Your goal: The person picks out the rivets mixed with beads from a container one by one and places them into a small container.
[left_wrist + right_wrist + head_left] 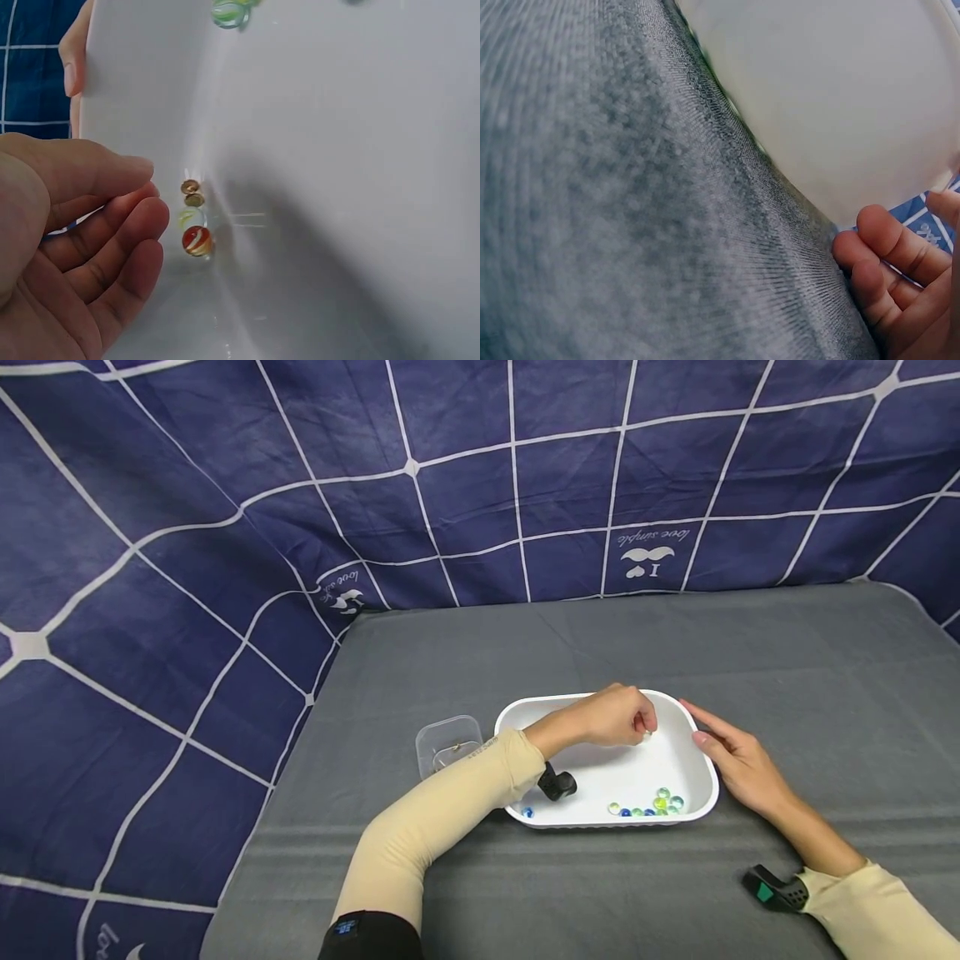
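Observation:
My left hand [618, 716] reaches over a white oblong basin [592, 777]. In the left wrist view its thumb and fingers are loosely bent, with nothing visible between them. Just beyond its fingertips, along the basin's wall, lie two small gold-coloured round pieces [193, 193], a clear marble [192, 218] and a red-and-white marble [198, 241]. My right hand [742, 764] rests against the outside of the basin's right end, thumb and fingers spread along the wall. Its fingertips [880, 229] show beside the basin's pale outer wall [832, 97] in the right wrist view.
Several glass marbles [661, 803] gather at the basin's near right; one blue marble [528, 812] lies at its near left. Beside the basin stands a clear plastic box [448, 735], partly behind my left sleeve. Grey cloth [600, 893] covers the table; a blue checked curtain [562, 485] hangs behind.

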Tool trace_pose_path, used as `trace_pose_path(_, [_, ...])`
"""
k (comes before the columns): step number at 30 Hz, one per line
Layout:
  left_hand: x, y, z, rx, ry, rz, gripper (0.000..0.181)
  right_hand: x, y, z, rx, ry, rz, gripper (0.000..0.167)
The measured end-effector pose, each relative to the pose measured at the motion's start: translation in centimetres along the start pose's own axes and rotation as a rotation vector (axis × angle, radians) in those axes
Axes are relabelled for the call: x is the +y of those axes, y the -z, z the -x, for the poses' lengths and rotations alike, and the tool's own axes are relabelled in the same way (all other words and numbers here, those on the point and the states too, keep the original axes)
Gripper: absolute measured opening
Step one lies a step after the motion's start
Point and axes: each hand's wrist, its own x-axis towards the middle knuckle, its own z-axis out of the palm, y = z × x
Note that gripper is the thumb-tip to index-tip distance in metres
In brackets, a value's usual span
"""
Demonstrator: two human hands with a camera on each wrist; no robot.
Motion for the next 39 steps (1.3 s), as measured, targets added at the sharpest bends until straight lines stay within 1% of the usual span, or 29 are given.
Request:
trace_pose_path(5, [0.0,-0.5,-0.1,0.009,0.006,-0.008,0.016,0.0,0.0,-0.1,0.006,0.013,-0.004,0.043])
trace_pose_path(12, [0.2,-1.0,-0.2,0.037,0.036,-0.066,0.018,0.0,0.0,-0.1,0.002,0.013,-0.004,0.043])
trace_pose_path(16, [0.4,-1.4,-0.3,0.036,0.053,-0.094,0.021,-0.1,0.1,-0.1,-0.002,0.013,-0.013,0.043])
trace_pose_path(19, [0.5,-1.7,-0.5,0.033,0.049,-0.128,0.02,-0.1,0.1,0.0,-0.003,0.009,-0.011,0.044])
trace_pose_path(27, [0.5,-2.2,-0.7,0.036,0.006,-0.207,0.016,-0.3,0.0,-0.1,-0.011,0.01,-0.005,0.043])
trace_pose_path(35, [0.8,-2.5,-0.9,0.034,0.031,-0.252,0.016,-0.3,0.0,-0.1,-0.012,0.02,-0.02,0.043])
trace_pose_path(39, [0.7,-2.6,-0.8,0.036,0.015,-0.267,0.027,-0.3,0.0,-0.1,-0.011,0.028,-0.027,0.043])
